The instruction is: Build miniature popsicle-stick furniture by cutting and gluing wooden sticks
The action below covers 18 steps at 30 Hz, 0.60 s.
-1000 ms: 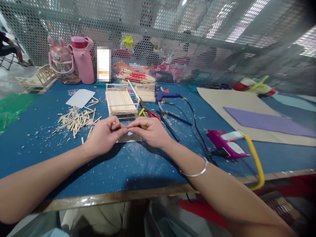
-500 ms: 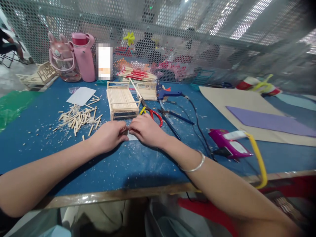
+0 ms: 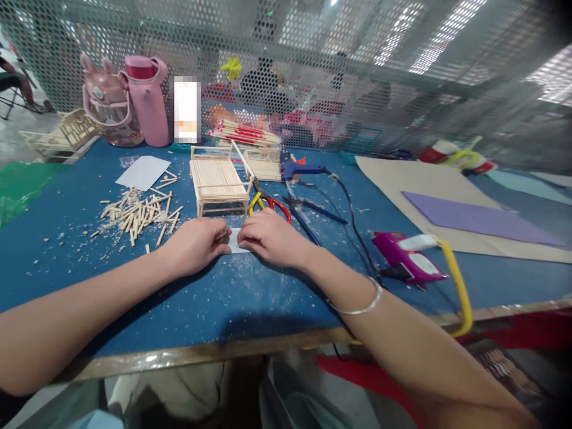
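Near the middle of the table, my left hand (image 3: 199, 244) and my right hand (image 3: 273, 238) face each other with fingers bent and pinched. Between them lies a small whitish piece of paper (image 3: 235, 243), its two ends under my fingertips. Part of it is hidden by the fingers. Just beyond stands a miniature bed-like frame (image 3: 218, 179) made of thin wooden sticks. Scissors (image 3: 280, 208) with red and yellow handles lie right behind my right hand. A pair of pliers (image 3: 322, 211) with dark blue handles rests to the right of them.
Cut stick pieces (image 3: 145, 214) and crumbs lie left, by a white card (image 3: 143, 173). A blue glue gun (image 3: 306, 170) with its cable is behind the pliers. A purple device (image 3: 409, 257) with a yellow strap sits right. Two pink bottles (image 3: 149, 110) stand at the back.
My hands have moved slightly apart, the right one to the right, so more of the white paper shows between them. The whole view has shifted a little.
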Each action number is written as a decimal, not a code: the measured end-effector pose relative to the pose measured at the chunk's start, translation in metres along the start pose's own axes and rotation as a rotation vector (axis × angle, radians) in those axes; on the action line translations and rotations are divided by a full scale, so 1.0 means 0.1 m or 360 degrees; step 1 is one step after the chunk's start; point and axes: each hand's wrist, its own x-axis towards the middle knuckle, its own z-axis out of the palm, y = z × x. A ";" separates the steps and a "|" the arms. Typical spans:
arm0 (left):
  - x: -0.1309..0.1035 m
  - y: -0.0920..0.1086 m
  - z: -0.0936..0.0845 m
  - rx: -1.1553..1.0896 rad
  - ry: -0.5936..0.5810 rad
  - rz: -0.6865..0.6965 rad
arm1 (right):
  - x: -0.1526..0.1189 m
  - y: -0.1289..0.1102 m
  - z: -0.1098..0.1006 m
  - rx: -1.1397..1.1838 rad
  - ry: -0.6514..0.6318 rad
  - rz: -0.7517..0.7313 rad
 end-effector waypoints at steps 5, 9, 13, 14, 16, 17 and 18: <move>0.00 0.00 0.00 0.0038 0.0013 -0.0029 | 0.03 -0.01 -0.03 0.0045 -0.0010 0.0064; -0.03 0.00 0.00 -0.0098 -0.0012 -0.0015 | -0.05 0.06 -0.13 0.0312 0.0002 0.0135; -0.09 0.00 -0.05 -0.0452 0.0377 0.0042 | -0.08 0.08 -0.19 0.0548 0.0392 0.0369; -0.09 -0.01 -0.08 -0.0594 0.0608 0.0039 | -0.06 0.06 -0.19 0.0585 0.0456 0.0386; -0.04 -0.06 -0.15 -0.0878 0.1100 -0.0076 | 0.03 0.01 -0.21 0.0656 0.0516 0.0383; 0.00 -0.10 -0.19 -0.1000 0.1282 -0.0203 | 0.10 -0.02 -0.21 0.0691 0.0520 0.0376; 0.04 -0.14 -0.21 -0.1102 0.1356 -0.0329 | 0.17 -0.06 -0.22 0.0729 0.0513 0.0375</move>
